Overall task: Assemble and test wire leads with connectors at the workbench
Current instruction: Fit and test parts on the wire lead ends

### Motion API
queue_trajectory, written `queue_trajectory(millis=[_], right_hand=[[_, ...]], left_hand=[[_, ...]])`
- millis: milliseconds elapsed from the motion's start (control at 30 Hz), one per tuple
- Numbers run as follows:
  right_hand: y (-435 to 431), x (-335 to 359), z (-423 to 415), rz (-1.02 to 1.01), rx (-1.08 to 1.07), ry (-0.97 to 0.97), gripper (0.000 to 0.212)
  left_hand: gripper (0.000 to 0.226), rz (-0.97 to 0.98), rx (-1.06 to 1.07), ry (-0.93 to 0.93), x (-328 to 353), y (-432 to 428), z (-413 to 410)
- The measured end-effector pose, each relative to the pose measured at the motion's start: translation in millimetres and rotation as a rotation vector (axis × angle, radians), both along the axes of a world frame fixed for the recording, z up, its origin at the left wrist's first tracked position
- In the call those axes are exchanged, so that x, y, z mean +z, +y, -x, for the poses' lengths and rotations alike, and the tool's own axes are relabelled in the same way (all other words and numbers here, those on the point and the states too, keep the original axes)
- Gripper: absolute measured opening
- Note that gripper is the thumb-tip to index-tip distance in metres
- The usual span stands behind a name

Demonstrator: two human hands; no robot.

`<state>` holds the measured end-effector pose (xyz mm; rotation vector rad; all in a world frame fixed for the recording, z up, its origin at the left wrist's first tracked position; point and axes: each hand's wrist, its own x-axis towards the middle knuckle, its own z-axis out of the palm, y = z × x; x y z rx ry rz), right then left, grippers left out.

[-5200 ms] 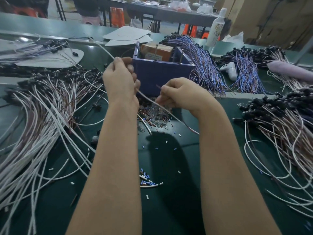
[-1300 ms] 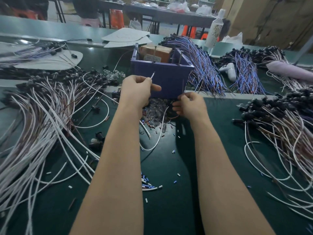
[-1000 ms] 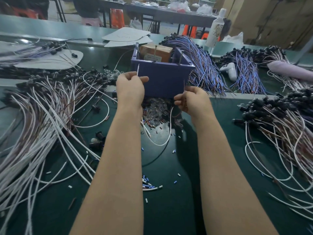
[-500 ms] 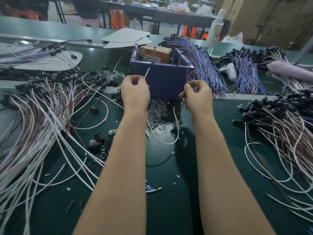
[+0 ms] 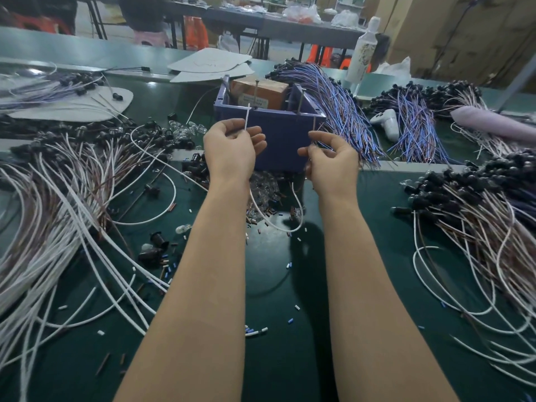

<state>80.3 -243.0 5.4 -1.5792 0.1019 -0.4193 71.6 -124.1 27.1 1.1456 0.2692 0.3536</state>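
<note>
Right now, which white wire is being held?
The white wire looped between left hand and right hand; the other wires lie loose on the bench.

The blue box (image 5: pixel 278 134) looks like matt plastic, holding a brown cardboard carton (image 5: pixel 262 92) and thin metal pins (image 5: pixel 301 102). In front of the box, the dark green tabletop (image 5: pixel 275 358) is smooth and faintly glossy.

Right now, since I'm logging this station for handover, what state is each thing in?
white wire lead: hangs in a slack loop, both ends held up
left hand: pinches one end, tip sticking up
right hand: pinches the other end
blue bin: upright, open-topped
cardboard box: sits inside the bin
white bottle: upright, cap on
</note>
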Motion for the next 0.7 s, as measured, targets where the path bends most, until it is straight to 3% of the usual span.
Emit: queue_trajectory(millis=[700], right_hand=[[1.6, -5.9, -4.2, 0.041, -0.037, -0.006, 0.03]], left_hand=[[0.016, -0.016, -0.044, -0.011, -4.3, 0.1, 2.1]])
